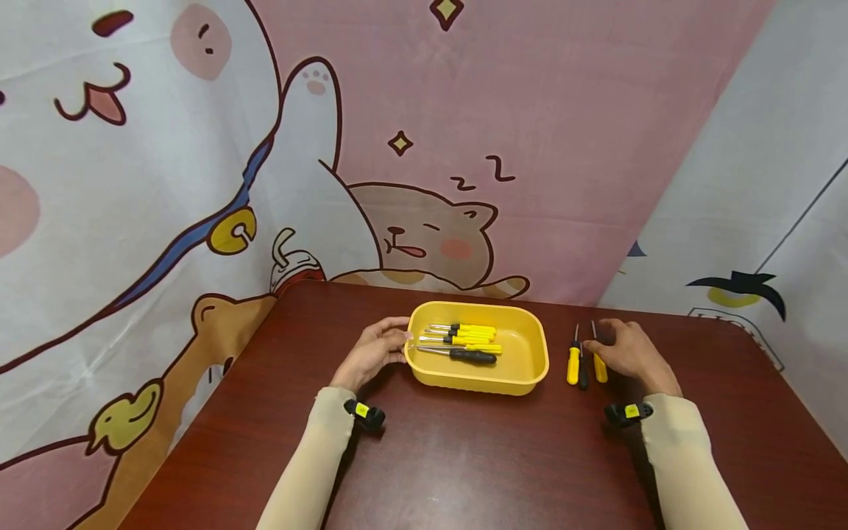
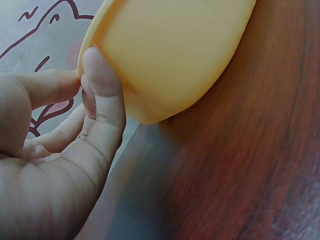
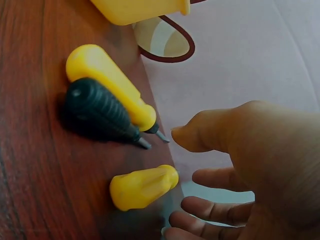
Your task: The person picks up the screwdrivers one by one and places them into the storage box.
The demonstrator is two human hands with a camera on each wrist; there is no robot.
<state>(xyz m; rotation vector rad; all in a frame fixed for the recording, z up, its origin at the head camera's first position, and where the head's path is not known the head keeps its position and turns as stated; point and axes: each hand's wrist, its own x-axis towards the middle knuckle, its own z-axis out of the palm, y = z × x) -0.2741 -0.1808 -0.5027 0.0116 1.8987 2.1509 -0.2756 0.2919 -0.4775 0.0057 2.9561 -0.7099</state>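
My left hand pinches the left end of a yellow plastic tray, thumb inside the rim and fingers outside. Inside the tray lie several yellow-handled screwdrivers and one with a black handle, shafts pointing left. To the right of the tray, my right hand hovers over a yellow screwdriver, thumb and fingers spread with nothing between them. Just left of it, a black screwdriver lies beside another yellow screwdriver, their shafts pointing away from me.
All of this is on a dark red-brown wooden table. Behind its far edge hangs a cloth backdrop with cartoon animals. Black wrist cameras are strapped over both pale sleeves.
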